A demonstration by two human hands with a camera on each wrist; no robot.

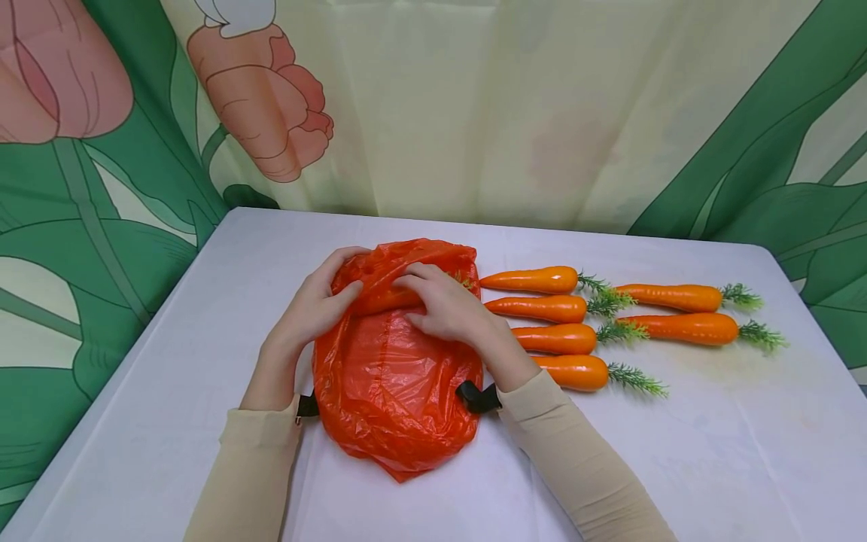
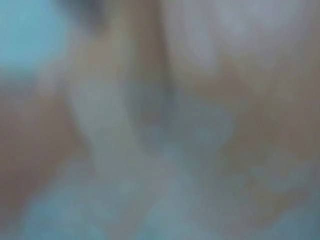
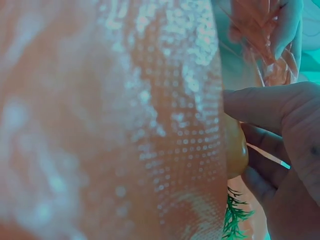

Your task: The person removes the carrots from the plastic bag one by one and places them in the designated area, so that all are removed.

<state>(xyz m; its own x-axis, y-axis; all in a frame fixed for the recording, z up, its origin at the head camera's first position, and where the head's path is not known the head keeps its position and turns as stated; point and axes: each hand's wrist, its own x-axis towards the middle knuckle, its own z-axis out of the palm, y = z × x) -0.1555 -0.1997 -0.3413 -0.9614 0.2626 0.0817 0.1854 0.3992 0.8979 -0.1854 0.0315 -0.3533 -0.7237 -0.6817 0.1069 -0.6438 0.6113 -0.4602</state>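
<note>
A crinkled red plastic bag [image 1: 400, 406] lies in the middle of the table with its mouth held apart. My left hand [image 1: 314, 305] grips the bag's left rim, thumb inside the opening. Just within the mouth lies an orange carrot [image 1: 382, 301], its leafy end toward the right. My right hand [image 1: 450, 305] reaches into the opening and holds this carrot near its thick end; the right wrist view shows thumb and fingers about the carrot [image 3: 236, 150], with green leaves [image 3: 235, 215] below. Bag film hides much of that view. The left wrist view is blurred.
Several leafy carrots [image 1: 552, 309] lie in a column right of the bag, tips pointing left, partly behind my right arm. Two more carrots [image 1: 684, 329] lie farther right. A printed curtain [image 1: 488, 113] hangs behind the white table [image 1: 745, 452].
</note>
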